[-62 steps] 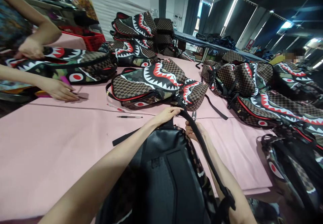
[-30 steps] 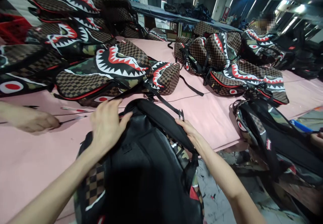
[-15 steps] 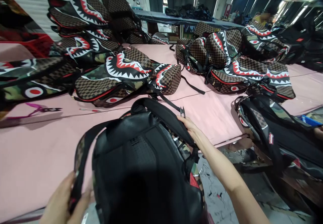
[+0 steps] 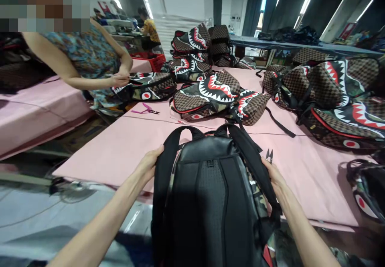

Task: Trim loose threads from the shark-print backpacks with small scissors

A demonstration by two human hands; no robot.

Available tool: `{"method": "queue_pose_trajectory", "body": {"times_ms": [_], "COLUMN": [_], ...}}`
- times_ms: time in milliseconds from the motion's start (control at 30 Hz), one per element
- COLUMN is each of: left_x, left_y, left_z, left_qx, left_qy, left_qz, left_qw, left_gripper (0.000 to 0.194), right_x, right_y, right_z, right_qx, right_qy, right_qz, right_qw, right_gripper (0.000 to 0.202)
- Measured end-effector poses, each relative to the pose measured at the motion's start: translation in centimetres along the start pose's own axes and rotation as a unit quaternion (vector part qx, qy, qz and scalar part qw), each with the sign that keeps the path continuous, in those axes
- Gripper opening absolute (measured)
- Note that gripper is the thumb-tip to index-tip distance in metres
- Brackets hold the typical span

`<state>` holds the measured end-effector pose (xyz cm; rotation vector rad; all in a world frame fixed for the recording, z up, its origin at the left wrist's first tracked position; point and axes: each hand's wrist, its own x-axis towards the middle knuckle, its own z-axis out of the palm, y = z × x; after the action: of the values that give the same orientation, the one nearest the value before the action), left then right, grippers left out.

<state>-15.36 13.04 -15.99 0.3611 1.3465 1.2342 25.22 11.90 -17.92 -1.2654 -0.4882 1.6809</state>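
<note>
A black backpack (image 4: 210,194) stands upright at the table's front edge, its padded back panel facing me. My left hand (image 4: 149,163) grips the left shoulder strap (image 4: 165,166) along its outer edge. On the other side, my right hand (image 4: 273,174) is closed against the right shoulder strap (image 4: 249,150). Small dark thread snips (image 4: 269,155) stick out of that hand, blades pointing up and away from me. Camouflage and a bit of red show along the bag's right side. The lower end of the backpack runs out of view.
Several shark-mouth checkered backpacks (image 4: 207,94) lie across the pink table (image 4: 120,138). Purple-handled cutters (image 4: 146,109) rest at its left. A co-worker (image 4: 81,58) stands at the far left, hands on another bag. A second pink table (image 4: 45,110) is farther left.
My view has swung left, bringing the co-worker in. The backpack now faces me more squarely, and its left strap has come upright. My left hand has moved up that strap; the snips stay in my right.
</note>
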Motion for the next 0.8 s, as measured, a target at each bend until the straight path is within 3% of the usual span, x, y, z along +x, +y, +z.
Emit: {"method": "queue_pose_trajectory", "body": {"times_ms": [167,267,333,367,467,533,600,633,667,700,733,800], "left_x": [1.0,1.2,1.4,1.5,1.5,1.1,0.5,0.0,-0.5,-1.1,-1.6,-2.3], "left_y": [0.6,0.8,0.8,0.8,0.7,0.5,0.1,-0.2,-0.5,-0.8,-1.2,-2.0], "left_z": [-0.6,-0.8,-1.0,-1.1,-1.3,-1.1,-0.6,-0.1,0.4,1.1,2.0,4.1], "left_qx": [-0.053,-0.081,-0.082,-0.079,-0.036,0.05,0.132,0.156,0.179,0.211,0.263,0.435], "left_qy": [-0.077,-0.119,-0.135,-0.146,-0.158,-0.117,-0.053,-0.022,0.003,0.011,-0.007,-0.087], "left_qz": [-0.066,-0.104,-0.114,-0.114,-0.08,0.004,0.11,0.168,0.235,0.309,0.383,0.488], "left_qw": [0.993,0.984,0.981,0.98,0.984,0.992,0.984,0.973,0.955,0.927,0.885,0.752], "left_gripper": [0.027,0.029,0.03,0.031,0.028,0.027,0.029,0.03,0.031,0.031,0.031,0.029], "right_x": [0.6,0.8,0.2,-0.5,-3.9,-6.3,-7.5,-7.5,-7.0,-6.1,-5.0,-2.4], "right_y": [0.4,0.3,0.2,0.3,1.2,2.6,4.0,4.6,4.9,4.9,4.7,3.6], "right_z": [-1.1,-1.9,-1.7,-1.4,1.1,3.7,6.9,8.5,10.0,11.3,12.5,14.0], "right_qx": [-0.096,-0.195,-0.292,-0.348,-0.488,-0.531,-0.577,-0.614,-0.652,-0.689,-0.723,-0.787], "right_qy": [0.068,0.139,0.173,0.189,0.224,0.162,0.005,-0.069,-0.099,-0.089,-0.069,-0.028], "right_qz": [-0.094,-0.194,-0.265,-0.309,-0.457,-0.519,-0.498,-0.457,-0.419,-0.389,-0.365,-0.314], "right_qw": [0.989,0.951,0.902,0.864,0.71,0.65,0.647,0.64,0.625,0.605,0.583,0.531], "right_gripper": [0.033,0.036,0.035,0.034,0.03,0.026,0.024,0.025,0.026,0.025,0.024,0.026]}}
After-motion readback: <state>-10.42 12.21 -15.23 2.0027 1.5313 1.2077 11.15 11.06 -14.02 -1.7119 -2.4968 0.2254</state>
